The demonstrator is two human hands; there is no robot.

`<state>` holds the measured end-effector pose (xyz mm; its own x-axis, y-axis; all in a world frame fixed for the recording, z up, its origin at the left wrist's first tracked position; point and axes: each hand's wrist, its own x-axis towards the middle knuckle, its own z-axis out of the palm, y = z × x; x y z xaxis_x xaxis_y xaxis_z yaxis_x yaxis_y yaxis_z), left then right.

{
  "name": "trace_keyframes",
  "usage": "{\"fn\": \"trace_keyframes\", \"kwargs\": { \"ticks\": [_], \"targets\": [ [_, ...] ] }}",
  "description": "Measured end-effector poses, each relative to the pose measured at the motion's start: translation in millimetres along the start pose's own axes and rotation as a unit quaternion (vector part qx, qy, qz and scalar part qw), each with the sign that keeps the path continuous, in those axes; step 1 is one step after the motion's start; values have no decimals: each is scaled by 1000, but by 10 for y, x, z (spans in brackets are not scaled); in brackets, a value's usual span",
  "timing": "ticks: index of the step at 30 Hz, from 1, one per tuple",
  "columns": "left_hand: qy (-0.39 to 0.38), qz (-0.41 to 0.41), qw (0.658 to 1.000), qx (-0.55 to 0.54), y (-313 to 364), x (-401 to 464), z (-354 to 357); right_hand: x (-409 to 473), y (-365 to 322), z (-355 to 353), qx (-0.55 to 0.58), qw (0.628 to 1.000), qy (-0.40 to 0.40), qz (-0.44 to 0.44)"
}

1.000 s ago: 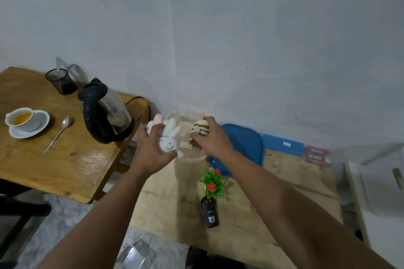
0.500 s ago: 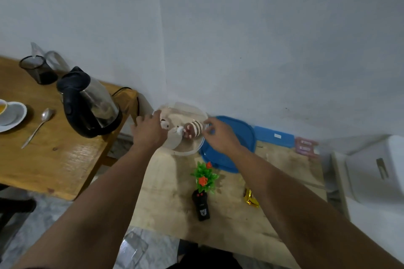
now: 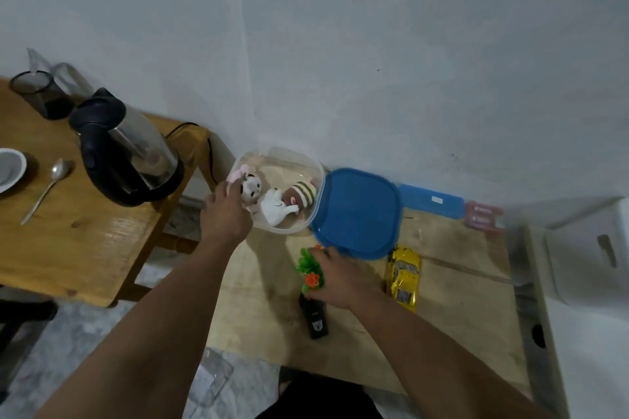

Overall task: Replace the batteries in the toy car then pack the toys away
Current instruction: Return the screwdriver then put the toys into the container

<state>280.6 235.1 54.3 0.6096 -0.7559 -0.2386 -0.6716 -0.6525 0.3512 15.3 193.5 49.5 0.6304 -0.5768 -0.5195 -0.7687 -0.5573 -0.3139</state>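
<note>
A clear plastic container (image 3: 308,161) stands at the far left of the low wooden table (image 3: 452,286). In it lie a white bunny plush (image 3: 275,211), a striped brown doll (image 3: 302,193) and a white plush with pink ears (image 3: 250,184). My left hand (image 3: 224,214) is at the container's left rim with fingertips against the pink-eared plush; its grip is hidden. My right hand (image 3: 342,277) is closed around a green plant toy with orange flowers (image 3: 308,265). The black remote (image 3: 315,318) lies just below it. A yellow toy car (image 3: 404,274) lies right of my right hand.
The blue lid (image 3: 355,211) lies next to the container, with a blue strip (image 3: 432,201) and a pink item (image 3: 483,216) by the wall. On the left wooden table (image 3: 78,241) are a kettle (image 3: 126,150), spoon (image 3: 47,187), saucer and dark cup. A white box (image 3: 585,248) stands at the right.
The bunny and striped doll have gone from my hands into the container. My right hand came back toward me and closed on the green plant toy. The yellow car has come into view.
</note>
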Motion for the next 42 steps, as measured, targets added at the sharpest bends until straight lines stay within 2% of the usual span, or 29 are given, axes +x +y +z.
{"fn": "trace_keyframes", "kwargs": {
  "ticks": [3, 6, 9, 11, 14, 19, 22, 24, 28, 30, 32, 38, 42],
  "targets": [
    [24, -30, 998, -57, -47, 28, 72, 120, -45, 161, 16, 999, 13, 28],
    [25, -26, 992, -117, -109, 76, 154, 202, -60, 273, 26, 999, 14, 34],
    [31, -27, 991, -131, -119, 105, 193, 244, -50, 280, 65, 997, 23, 43],
    [34, -64, 988, -133, -104, 126, 200, 230, -17, 211, 92, 993, 43, 53],
    [39, -73, 983, -163, -131, 155, 214, 175, 51, -16, 143, 986, 68, 56],
    [31, -81, 980, -178, -100, 145, 154, 313, 79, -499, 244, 948, 197, 52],
    [13, -69, 980, -188, -112, 164, 147, 582, -106, -852, 293, 936, 191, 32],
    [1, -89, 975, -206, -134, 191, 187, 783, -246, -992, 260, 953, 152, 5],
    [-3, -119, 970, -214, -112, 239, 281, 1132, -432, -958, 91, 994, 59, -30],
    [-13, -139, 966, -217, -111, 271, 304, 1208, -451, -938, 27, 999, 27, -25],
    [-26, -158, 959, -233, -137, 310, 318, 1251, -434, -919, 24, 999, 6, -20],
    [-18, -151, 955, -255, -218, 324, 386, 1506, -359, -627, 71, 997, -9, -3],
    [-4, -157, 949, -272, -205, 299, 378, 1515, -412, -598, -45, 999, 11, 18]
  ]
}}
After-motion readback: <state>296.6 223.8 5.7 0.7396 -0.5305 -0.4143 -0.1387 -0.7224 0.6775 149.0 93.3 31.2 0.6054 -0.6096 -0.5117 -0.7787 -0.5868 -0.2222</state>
